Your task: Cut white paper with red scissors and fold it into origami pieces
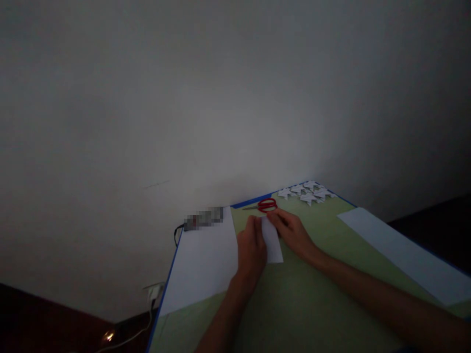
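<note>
Pinching a small white paper (273, 245) over the green table (331, 235), I had my left hand (252, 247) closed on its left edge, right hand (292, 233) nipping the top corner. From there, yeah, a big white sheet (206, 267) sat at 9 o'clock, long strip (401, 250) at 3, red scissors (258, 207) at 12, spiky white stars (309, 198) around 1.

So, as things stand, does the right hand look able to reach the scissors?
Probably yes: the scissors lie just beyond the right hand, with nothing visible between them, though it may first have to release the paper.
</note>
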Available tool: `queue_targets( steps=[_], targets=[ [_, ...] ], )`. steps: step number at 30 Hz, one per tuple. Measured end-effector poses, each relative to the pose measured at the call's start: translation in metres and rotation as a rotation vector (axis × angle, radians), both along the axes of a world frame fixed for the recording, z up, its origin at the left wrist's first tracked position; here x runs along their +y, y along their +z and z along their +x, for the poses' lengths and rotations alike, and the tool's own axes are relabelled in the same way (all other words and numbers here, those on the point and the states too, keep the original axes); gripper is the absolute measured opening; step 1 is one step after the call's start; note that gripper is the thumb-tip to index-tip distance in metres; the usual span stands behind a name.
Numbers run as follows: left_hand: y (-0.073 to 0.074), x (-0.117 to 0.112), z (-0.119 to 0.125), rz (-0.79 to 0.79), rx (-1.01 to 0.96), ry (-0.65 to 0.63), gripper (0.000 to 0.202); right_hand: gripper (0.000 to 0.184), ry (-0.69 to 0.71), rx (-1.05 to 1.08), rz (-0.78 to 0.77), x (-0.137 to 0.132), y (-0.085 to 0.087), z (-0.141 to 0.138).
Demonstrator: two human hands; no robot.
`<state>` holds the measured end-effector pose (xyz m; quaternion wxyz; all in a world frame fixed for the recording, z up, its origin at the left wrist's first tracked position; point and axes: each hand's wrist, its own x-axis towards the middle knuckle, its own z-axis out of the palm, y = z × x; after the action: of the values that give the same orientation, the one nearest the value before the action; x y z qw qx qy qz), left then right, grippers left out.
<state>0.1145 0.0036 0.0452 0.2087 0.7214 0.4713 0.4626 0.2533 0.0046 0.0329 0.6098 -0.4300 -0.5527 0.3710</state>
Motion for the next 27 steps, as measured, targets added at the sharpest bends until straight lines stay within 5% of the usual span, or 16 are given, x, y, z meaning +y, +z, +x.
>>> queue_targets(
  steps=[6, 20, 27],
  targets=[
    [0.001, 0.0, -0.002, -0.011, -0.023, -0.077, 0.024, 0.032, 0.054, -0.029, 0.074, 0.008, 0.002, 0.007],
    [0.0, 0.005, -0.005, -0.1, -0.028, -0.149, 0.024, 0.038, -0.127, -0.003, 0.049, 0.022, 0.0, 0.027],
    [0.002, 0.002, -0.006, -0.05, -0.008, -0.135, 0.019, 0.038, 0.05, -0.061, 0.02, 0.02, 0.002, 0.028]
  ],
)
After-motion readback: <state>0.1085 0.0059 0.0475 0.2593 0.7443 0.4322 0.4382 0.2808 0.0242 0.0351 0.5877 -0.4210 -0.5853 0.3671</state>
